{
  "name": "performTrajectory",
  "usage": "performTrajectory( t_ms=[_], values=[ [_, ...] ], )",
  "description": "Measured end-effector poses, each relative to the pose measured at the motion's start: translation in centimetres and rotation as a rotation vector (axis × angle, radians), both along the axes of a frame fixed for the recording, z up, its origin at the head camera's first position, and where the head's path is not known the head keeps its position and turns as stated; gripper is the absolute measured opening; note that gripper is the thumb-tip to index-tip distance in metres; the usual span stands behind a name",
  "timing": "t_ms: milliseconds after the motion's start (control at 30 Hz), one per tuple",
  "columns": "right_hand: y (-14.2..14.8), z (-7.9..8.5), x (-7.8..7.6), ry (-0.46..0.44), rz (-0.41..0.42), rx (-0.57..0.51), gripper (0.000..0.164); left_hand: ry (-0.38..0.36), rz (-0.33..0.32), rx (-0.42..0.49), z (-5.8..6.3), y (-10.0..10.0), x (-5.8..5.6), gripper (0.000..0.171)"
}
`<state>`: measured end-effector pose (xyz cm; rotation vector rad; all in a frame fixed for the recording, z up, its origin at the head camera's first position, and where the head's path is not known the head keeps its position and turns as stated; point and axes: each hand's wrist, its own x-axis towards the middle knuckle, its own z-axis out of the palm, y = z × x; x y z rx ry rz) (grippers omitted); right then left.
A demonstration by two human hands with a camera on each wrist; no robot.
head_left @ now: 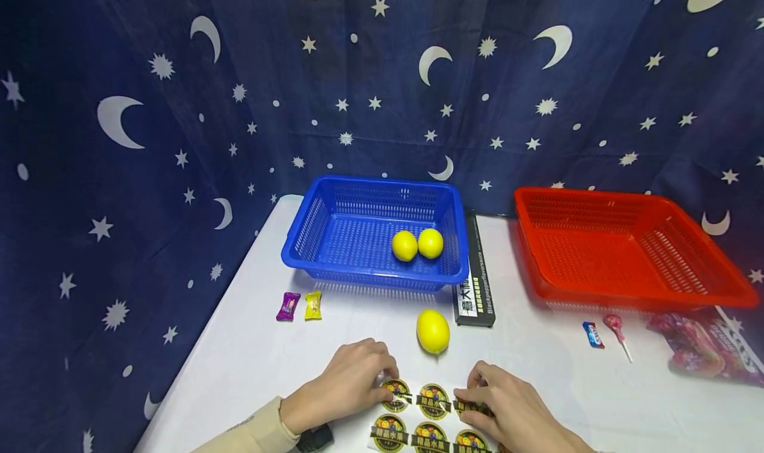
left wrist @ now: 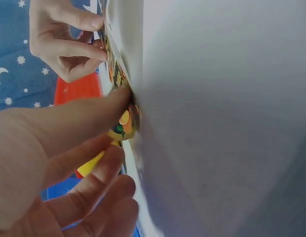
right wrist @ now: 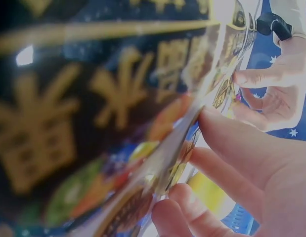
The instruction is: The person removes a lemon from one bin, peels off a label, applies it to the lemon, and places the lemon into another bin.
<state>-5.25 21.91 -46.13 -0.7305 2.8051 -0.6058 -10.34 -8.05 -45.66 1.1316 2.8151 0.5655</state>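
A sheet of round black-and-gold fruit stickers (head_left: 433, 416) lies at the front of the white table, printed with fruit pictures and Chinese characters. My left hand (head_left: 355, 381) pinches its upper left part, with the thumb on a sticker (left wrist: 124, 123) in the left wrist view. At the upper right, my right hand (head_left: 512, 405) pinches the sheet between thumb and fingers, covering part of one sticker. The right wrist view shows the sheet bending close to the camera beside the thumb (right wrist: 227, 133). Just beyond the hands, a single lemon (head_left: 432, 331) rests on the table.
A blue basket (head_left: 364, 274) holding two lemons (head_left: 418, 244) stands behind, with a black box (head_left: 477, 274) beside it. Two wrapped candies (head_left: 288, 306) lie at left. Right are a red basket (head_left: 627, 297), a small blue packet (head_left: 593, 334), a lollipop (head_left: 613, 323) and a purple-red bag (head_left: 704, 347).
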Motion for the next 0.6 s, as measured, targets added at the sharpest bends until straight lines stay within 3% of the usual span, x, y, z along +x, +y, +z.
performTrajectory(
  t_ms=[100, 200, 400, 600],
  values=[
    [-0.1, 0.0, 0.0, -0.010, -0.010, 0.007, 0.036, -0.042, -0.004, 0.037, 0.2, 0.0, 0.0, 0.017],
    [0.0, 0.0, -0.1, 0.008, -0.007, 0.005, 0.036, -0.183, -0.004, 0.114, 0.6, -0.2, -0.3, 0.019],
    [0.0, 0.3, -0.2, 0.087, 0.007, 0.021, 0.033, -0.515, 0.014, 0.404, 1.5, -0.1, -1.4, 0.011],
    [-1.1, 1.5, -1.2, 0.262, -0.055, -0.002, 0.027, -0.665, 0.111, 0.659, 1.3, 1.9, -3.0, 0.010]
  ],
)
